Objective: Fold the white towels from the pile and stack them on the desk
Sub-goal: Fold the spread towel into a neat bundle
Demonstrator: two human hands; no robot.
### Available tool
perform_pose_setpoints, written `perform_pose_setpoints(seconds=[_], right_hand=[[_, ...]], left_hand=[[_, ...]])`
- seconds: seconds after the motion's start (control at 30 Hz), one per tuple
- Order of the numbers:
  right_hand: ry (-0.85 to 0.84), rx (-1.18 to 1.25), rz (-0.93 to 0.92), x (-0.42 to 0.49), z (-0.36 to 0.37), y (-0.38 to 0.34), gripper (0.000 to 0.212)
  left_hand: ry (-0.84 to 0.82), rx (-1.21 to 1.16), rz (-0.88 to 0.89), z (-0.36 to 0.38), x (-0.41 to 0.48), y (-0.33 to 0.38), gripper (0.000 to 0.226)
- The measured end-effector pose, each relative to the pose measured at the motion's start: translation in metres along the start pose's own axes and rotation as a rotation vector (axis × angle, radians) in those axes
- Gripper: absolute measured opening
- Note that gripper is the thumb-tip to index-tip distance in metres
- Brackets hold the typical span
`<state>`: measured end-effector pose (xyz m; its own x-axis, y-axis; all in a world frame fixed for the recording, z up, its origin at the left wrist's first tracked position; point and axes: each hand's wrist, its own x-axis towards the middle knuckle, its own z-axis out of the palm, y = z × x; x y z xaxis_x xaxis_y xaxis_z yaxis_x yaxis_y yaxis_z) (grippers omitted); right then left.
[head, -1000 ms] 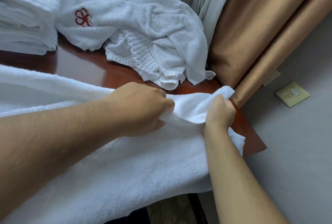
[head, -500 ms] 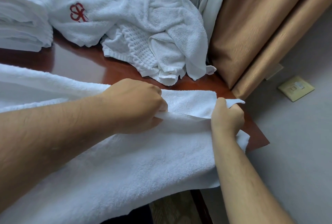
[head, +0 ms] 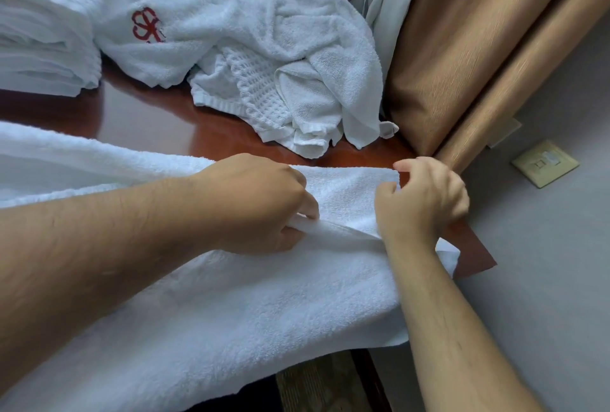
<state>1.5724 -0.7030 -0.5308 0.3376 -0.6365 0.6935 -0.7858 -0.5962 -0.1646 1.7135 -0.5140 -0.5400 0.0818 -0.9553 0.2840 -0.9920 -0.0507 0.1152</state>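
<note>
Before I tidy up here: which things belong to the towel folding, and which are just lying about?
Job:
towel, held by left hand and right hand
pile
stack
desk

Lying about:
curtain
wall plate

soft even daylight | desk (head: 148, 121) glare | curtain (head: 462, 48) motion-blurred | edges bowed

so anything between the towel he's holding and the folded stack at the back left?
Nothing visible. Both hands, left hand and right hand, grip the towel; bare desk lies between it and the folded stack. The unfolded pile sits to the right of that path.
</note>
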Motion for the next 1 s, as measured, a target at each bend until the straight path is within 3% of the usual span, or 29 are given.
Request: perform_pose_setpoints(seconds=[0.07, 0.13, 0.2, 0.47, 0.57, 0.67, 0.73, 0.8, 0.9, 1.0], right_hand=[[-0.389, 0.076, -0.004, 0.007, 0.003, -0.014, 0.028], [-0.776, 0.140, 0.090, 0.007, 0.011, -0.024, 0.043], [-0.891, 0.011, 0.061, 0.002, 0.025, -0.028, 0.068], [-0.820, -0.029, 0.047, 0.010, 0.056, -0.024, 0.075], [-0.689, 0.036, 0.021, 0.015, 0.061, -0.024, 0.069], [-0.495, 0.167, 0.002, 0.017, 0.060, -0.023, 0.046], [-0.356, 0.153, -0.074, 0.017, 0.060, -0.025, 0.027], [-0.277, 0.081, -0.165, 0.017, 0.057, -0.031, 0.021], [-0.277, 0.059, -0.262, 0.016, 0.045, -0.045, 0.026], [-0.380, 0.417, -0.426, -0.009, 0.018, -0.086, 0.033]], left_hand=[[-0.011, -0.012, 0.009, 0.003, 0.001, 0.000, 0.030], [-0.002, -0.011, 0.015, 0.005, 0.002, -0.001, 0.032], [0.009, -0.003, 0.023, 0.006, 0.000, -0.004, 0.037], [0.034, 0.021, 0.095, 0.005, 0.007, -0.015, 0.030], [0.063, 0.064, 0.067, 0.004, 0.007, -0.014, 0.030], [0.006, 0.189, -0.083, -0.008, -0.005, -0.020, 0.046], [-0.053, 0.253, -0.197, -0.024, -0.022, -0.032, 0.051], [-0.130, 0.311, -0.311, -0.043, -0.048, -0.048, 0.051], [-0.268, 0.341, -0.495, -0.069, -0.097, -0.074, 0.055], [-0.274, 0.309, -0.600, -0.081, -0.151, -0.088, 0.075]])
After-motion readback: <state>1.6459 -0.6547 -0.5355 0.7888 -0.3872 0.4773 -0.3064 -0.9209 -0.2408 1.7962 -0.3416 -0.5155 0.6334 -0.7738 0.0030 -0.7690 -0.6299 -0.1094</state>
